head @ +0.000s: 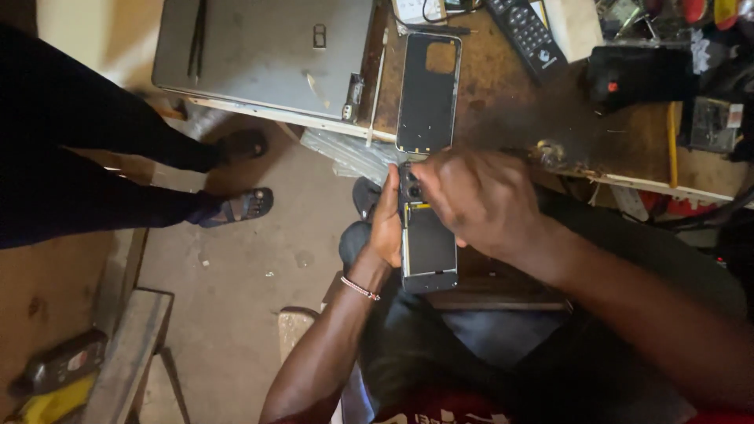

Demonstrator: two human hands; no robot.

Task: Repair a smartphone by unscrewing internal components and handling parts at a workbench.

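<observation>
My left hand (386,224) grips the left edge of an opened smartphone (429,247) with its back removed, held over my lap. The dark battery and camera module show. My right hand (479,198) rests over the phone's upper right part, fingers curled against it near the camera; whether it holds a small tool is hidden. The phone's detached black back cover (428,93) lies on the wooden workbench (503,78) just above my hands.
A grey laptop (263,55) lies shut on the bench's left end. A black remote control (528,33) and a dark box (640,74) sit further right among clutter. Another person's sandalled feet (245,206) stand on the floor at left. A wooden stool (129,353) is lower left.
</observation>
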